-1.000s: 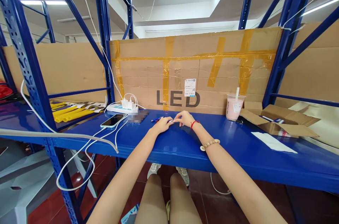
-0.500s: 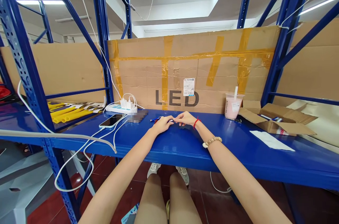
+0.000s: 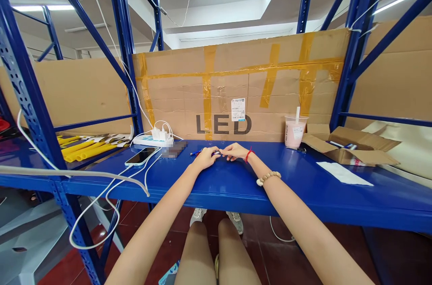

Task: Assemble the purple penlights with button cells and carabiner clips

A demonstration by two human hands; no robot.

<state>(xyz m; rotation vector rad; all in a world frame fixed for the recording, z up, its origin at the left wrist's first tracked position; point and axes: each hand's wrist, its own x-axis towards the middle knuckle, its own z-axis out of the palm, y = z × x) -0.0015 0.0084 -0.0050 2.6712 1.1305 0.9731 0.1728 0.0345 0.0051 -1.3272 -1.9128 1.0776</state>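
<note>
My left hand [image 3: 205, 158] is closed around a slim blue pen [image 3: 216, 153], palm low over the blue shelf top [image 3: 232, 186]. A dark blue end, of a pen by its look, pokes out past the knuckles on the left; whether it belongs to the same pen I cannot tell. From the right, my right hand [image 3: 235, 152] meets the pen's near end with thumb and forefinger pinched together. The small part between those fingertips is mostly hidden. A red string and a beaded bracelet [image 3: 269, 178] circle my right wrist and forearm.
Left of my hands lie a phone [image 3: 140, 157], a power strip [image 3: 148, 141] with white cables, and a blurred patch. To the right stand a pink drink cup [image 3: 294, 133], an open carton [image 3: 357, 148] with pens, and a white paper [image 3: 344, 173]. A cardboard panel [image 3: 182, 96] closes the back.
The view has shifted slightly. Both hands stay together at the pen, with only slight finger movement.
</note>
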